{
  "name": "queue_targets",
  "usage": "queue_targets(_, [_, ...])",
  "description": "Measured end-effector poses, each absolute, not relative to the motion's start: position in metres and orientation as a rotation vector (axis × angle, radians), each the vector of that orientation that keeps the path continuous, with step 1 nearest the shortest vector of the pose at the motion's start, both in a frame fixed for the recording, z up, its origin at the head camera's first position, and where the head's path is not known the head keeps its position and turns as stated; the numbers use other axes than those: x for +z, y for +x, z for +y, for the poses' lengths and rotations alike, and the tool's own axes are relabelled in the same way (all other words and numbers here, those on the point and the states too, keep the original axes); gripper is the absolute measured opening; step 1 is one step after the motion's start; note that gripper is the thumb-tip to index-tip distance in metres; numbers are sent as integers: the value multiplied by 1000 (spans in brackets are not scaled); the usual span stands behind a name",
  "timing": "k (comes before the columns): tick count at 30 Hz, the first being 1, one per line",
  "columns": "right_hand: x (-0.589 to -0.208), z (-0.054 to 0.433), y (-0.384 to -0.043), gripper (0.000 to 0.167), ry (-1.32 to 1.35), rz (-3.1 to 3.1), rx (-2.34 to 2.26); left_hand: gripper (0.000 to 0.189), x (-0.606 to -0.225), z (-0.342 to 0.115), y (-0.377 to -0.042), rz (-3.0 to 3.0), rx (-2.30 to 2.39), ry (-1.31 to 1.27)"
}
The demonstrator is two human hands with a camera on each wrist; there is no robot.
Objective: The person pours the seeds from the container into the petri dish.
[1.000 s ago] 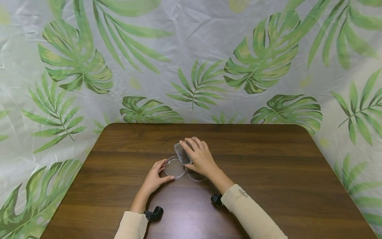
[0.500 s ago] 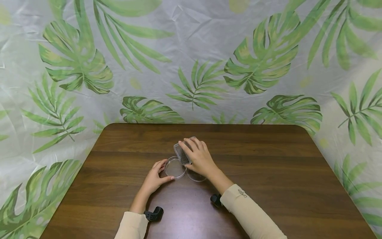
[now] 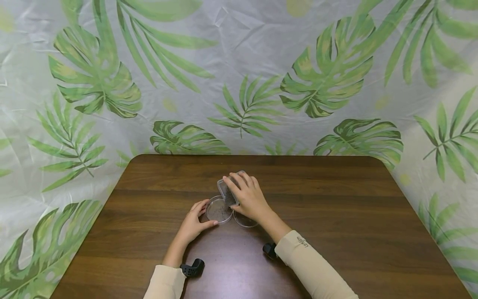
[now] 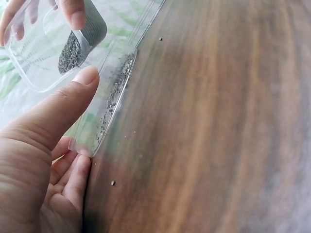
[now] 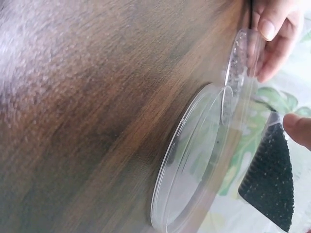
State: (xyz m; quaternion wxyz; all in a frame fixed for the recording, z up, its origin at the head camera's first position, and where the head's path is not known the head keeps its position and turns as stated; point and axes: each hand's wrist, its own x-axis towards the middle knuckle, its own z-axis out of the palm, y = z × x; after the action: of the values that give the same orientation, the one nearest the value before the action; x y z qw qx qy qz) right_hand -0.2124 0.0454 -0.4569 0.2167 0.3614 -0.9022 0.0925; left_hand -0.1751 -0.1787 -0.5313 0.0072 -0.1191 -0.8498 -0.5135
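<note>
My left hand (image 3: 194,220) holds a clear petri dish (image 3: 218,211) at its left side, thumb in front and fingers behind. Dark grains (image 4: 116,82) lie scattered across the dish floor in the left wrist view. Over the dish's right edge, my right hand (image 3: 250,198) grips a clear plastic box (image 3: 222,185), tilted with its corner down towards the dish. A mass of dark granules (image 5: 272,177) is heaped in the box's lower corner. A second petri dish (image 5: 167,213) rests on the table beside the first, partly beneath my right hand.
A dark wooden table (image 3: 336,216) carries everything, with a leaf-patterned curtain (image 3: 246,54) behind its far edge. A few stray grains (image 4: 113,183) lie on the wood near the left hand. Black wrist cameras (image 3: 193,268) sit on both wrists.
Dark grains have spread over the left petri dish, which looked bare a second ago. The granules in the box have slid to its lower corner as it tilted. My left hand stayed still.
</note>
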Motion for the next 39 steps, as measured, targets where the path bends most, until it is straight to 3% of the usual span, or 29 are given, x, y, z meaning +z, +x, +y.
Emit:
queue_targets(35, [-458, 46, -213, 103, 993, -2482, 208, 79, -531, -179, -174, -2658, -1600, -373])
queue_targets(39, [-458, 46, -213, 103, 989, -2492, 209, 76, -517, -175, -167, -2640, -1615, -389])
